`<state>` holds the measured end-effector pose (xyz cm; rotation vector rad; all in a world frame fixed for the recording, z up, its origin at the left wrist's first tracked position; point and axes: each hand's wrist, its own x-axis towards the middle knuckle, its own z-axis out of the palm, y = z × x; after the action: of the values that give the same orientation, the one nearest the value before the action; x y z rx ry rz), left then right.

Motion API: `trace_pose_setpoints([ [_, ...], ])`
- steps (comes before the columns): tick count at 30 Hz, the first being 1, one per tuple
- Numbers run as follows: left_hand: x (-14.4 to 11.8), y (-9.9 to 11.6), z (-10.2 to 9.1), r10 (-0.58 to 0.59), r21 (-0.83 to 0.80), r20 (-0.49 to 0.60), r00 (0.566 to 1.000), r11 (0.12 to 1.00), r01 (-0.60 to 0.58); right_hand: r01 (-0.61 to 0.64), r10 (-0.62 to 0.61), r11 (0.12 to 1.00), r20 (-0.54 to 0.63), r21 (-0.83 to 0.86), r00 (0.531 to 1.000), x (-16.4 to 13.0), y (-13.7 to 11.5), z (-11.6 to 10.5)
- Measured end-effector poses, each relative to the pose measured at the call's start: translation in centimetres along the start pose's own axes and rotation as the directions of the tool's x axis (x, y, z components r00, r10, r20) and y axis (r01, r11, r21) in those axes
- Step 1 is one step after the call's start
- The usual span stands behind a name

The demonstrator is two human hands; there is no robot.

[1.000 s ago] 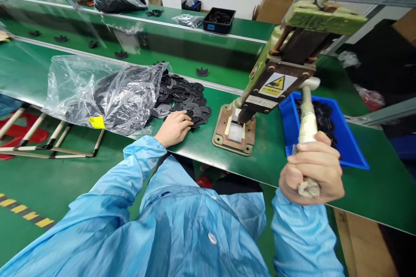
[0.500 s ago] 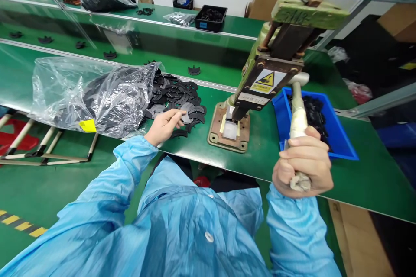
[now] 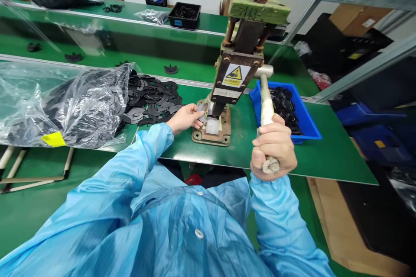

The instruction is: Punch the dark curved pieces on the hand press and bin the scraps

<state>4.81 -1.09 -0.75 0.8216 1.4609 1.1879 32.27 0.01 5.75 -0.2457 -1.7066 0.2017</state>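
- left-hand grip (image 3: 186, 118): thumb and fingers pinched together on a flat gray curved piece (image 3: 202, 111), holding it by its left side
- that piece is right at the left side of the press's working spot, just beside the whitish block (image 3: 212, 127); can't tell if it's actually touching anything there
- right-hand grip (image 3: 274, 147): fingers wrapped tight around the lever handle (image 3: 265, 95), near its bottom end, and the handle is standing pretty much upright
- the press (image 3: 238, 58) itself is a beat-up green and brown thing, with a yellow hand-warning sticker (image 3: 234, 75) on the front and its base bolted-looking on the green tabletop (image 3: 242, 149)
- just right of the press, a blue bin (image 3: 308, 129) with a load of black parts in it, partly behind the lever
- left of the press, a messy pile of dark curved pieces (image 3: 154, 97), spilling from a clear plastic bag (image 3: 84, 106) with a yellow label (image 3: 53, 139)
- further back, one loose curved part (image 3: 170, 69) on the green surface, then a black tray (image 3: 185, 17) of dark parts
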Motion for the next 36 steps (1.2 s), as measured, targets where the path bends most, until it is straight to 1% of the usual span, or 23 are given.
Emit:
trace_pose_setpoints([
  [3,1.3,0.6,0.7,-0.049,0.07,0.051,0.997,0.997,0.045,-0.011,0.011,1.0,-0.014,0.001,1.0,-0.1,0.0,0.1],
  [8,2.5,0.7,1.3,-0.072,0.192,0.09,0.993,0.98,0.054,-0.026,0.026,1.0,-0.012,0.005,1.0,-0.3,0.0,0.0],
  [14,3.8,1.5,1.8,-0.081,0.353,0.08,0.994,0.934,0.048,-0.029,0.029,0.999,-0.037,0.015,0.999,-0.4,0.0,0.1],
  [18,4.1,1.2,2.2,-0.084,0.402,0.049,0.995,0.914,0.058,-0.042,0.042,0.999,-0.04,0.005,0.998,-0.5,0.1,0.2],
  [20,4.1,1.1,2.4,-0.117,0.37,0.043,0.992,0.924,0.093,-0.037,0.038,0.999,-0.045,0.015,0.998,-0.6,0.1,0.2],
  [23,4.1,1.8,2.3,-0.217,0.342,0.043,0.975,0.92,0.19,-0.029,0.031,0.999,-0.046,0.032,0.998,-0.6,0.1,0.2],
  [25,4.3,2.7,2.2,-0.281,0.381,0.05,0.958,0.892,0.242,-0.03,0.031,0.999,-0.039,0.032,0.999,-0.5,0.0,0.2],
  [27,4.4,3.8,2.2,-0.313,0.454,0.081,0.946,0.856,0.245,-0.035,0.037,0.999,-0.038,0.04,0.999,-0.4,0.0,0.2],
  [29,4.5,4.6,2.4,-0.305,0.508,0.122,0.944,0.836,0.205,-0.033,0.035,0.998,-0.039,0.054,0.999,-0.4,-0.1,0.2],
  [31,4.4,4.8,2.7,-0.269,0.523,0.137,0.954,0.837,0.161,-0.024,0.027,0.998,-0.039,0.06,0.999,-0.4,-0.1,0.2],
  [34,3.7,4.1,2.9,-0.221,0.517,0.091,0.971,0.844,0.144,-0.022,0.024,0.999,-0.027,0.05,0.999,-0.4,-0.1,0.1],
  [36,3.2,3.5,2.8,-0.221,0.501,0.059,0.973,0.85,0.163,-0.025,0.026,0.998,-0.015,0.05,1.0,-0.4,-0.1,0.0],
])
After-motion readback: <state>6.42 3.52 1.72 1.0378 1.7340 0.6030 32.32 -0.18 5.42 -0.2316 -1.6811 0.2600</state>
